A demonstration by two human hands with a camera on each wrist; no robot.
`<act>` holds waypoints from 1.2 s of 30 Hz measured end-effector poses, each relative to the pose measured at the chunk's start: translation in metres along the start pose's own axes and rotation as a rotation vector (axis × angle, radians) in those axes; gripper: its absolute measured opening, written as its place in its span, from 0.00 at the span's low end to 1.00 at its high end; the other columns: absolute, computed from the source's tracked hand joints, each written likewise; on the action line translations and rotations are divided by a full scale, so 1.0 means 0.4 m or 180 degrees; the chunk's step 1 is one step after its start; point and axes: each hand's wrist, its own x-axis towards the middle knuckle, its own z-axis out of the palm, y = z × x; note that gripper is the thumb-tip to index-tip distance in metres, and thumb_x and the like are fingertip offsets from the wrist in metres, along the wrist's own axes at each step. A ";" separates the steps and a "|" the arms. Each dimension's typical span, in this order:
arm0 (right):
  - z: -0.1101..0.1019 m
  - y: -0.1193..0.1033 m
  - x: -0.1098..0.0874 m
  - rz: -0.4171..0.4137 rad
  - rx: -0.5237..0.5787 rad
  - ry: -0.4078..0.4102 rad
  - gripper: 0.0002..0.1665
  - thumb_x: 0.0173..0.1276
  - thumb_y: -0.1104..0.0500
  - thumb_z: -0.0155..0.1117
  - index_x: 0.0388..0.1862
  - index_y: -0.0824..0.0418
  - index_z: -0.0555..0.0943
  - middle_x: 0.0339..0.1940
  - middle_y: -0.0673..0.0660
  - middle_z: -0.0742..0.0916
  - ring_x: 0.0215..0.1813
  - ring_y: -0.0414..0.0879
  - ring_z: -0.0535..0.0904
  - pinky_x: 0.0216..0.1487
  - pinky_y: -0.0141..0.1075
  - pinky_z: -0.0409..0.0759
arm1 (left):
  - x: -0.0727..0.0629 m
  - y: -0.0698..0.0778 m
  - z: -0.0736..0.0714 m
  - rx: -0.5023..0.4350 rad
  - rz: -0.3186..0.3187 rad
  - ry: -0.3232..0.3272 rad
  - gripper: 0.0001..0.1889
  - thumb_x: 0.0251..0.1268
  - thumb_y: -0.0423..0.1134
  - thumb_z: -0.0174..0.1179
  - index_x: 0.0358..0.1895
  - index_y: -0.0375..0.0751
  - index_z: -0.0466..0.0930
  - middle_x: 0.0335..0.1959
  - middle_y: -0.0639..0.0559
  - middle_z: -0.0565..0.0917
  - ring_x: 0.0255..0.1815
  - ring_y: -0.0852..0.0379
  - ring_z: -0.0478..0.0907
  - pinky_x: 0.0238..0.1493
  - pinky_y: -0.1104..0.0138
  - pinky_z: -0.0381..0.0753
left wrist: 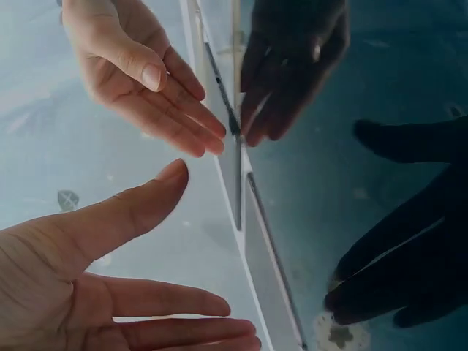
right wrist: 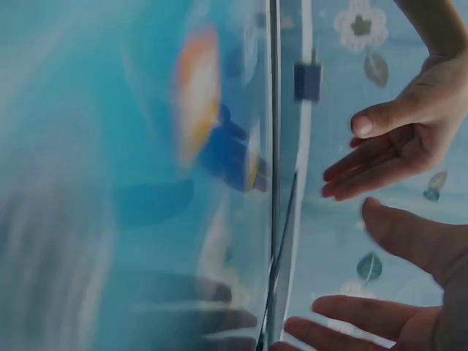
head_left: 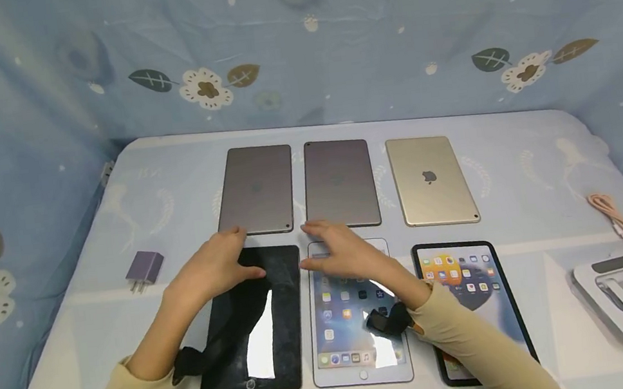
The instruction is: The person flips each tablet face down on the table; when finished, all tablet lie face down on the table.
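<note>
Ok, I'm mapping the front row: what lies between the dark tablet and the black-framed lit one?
The white tablet, its screen lit; the head view shows it, partly covered by the right hand.

Plain long sleeves (head_left: 477, 336) in light tan fabric clothe the arms (head_left: 152, 347), their cuffs (head_left: 135, 375) loose and slightly creased. A black strap (head_left: 189, 363) shows by the left cuff, a lumpy black attachment (head_left: 390, 321) by the right. The right hand (left wrist: 131, 66) shows a short, rounded thumbnail (left wrist: 151, 77).
</note>
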 end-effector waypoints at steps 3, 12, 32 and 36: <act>0.033 -0.020 0.013 -0.0006 0.0047 -0.0065 0.42 0.64 0.48 0.66 0.71 0.67 0.65 0.73 0.66 0.67 0.74 0.61 0.62 0.72 0.53 0.62 | -0.031 -0.027 0.005 0.0105 -0.0075 -0.0158 0.46 0.54 0.48 0.70 0.65 0.16 0.60 0.66 0.21 0.63 0.66 0.28 0.65 0.62 0.44 0.71; 0.081 -0.028 0.010 0.0069 -0.0158 0.0092 0.45 0.62 0.49 0.69 0.70 0.71 0.64 0.76 0.64 0.63 0.77 0.58 0.56 0.74 0.49 0.61 | -0.069 -0.057 0.026 0.0210 -0.0037 -0.0497 0.51 0.41 0.44 0.78 0.64 0.14 0.61 0.66 0.16 0.59 0.63 0.27 0.68 0.58 0.44 0.74; 0.088 -0.030 0.004 0.0285 0.1462 0.0296 0.30 0.61 0.66 0.63 0.62 0.71 0.70 0.71 0.66 0.70 0.73 0.60 0.64 0.71 0.52 0.65 | -0.054 -0.042 0.040 0.0318 0.0153 -0.0469 0.52 0.33 0.44 0.81 0.60 0.11 0.64 0.62 0.11 0.60 0.51 0.29 0.78 0.49 0.50 0.81; 0.075 -0.040 0.000 0.0219 0.2431 0.0069 0.35 0.62 0.73 0.57 0.69 0.73 0.61 0.48 0.63 0.82 0.47 0.47 0.82 0.51 0.36 0.80 | -0.055 -0.055 0.025 0.0133 0.0237 -0.0596 0.52 0.36 0.47 0.80 0.61 0.13 0.64 0.63 0.12 0.59 0.59 0.28 0.73 0.55 0.48 0.78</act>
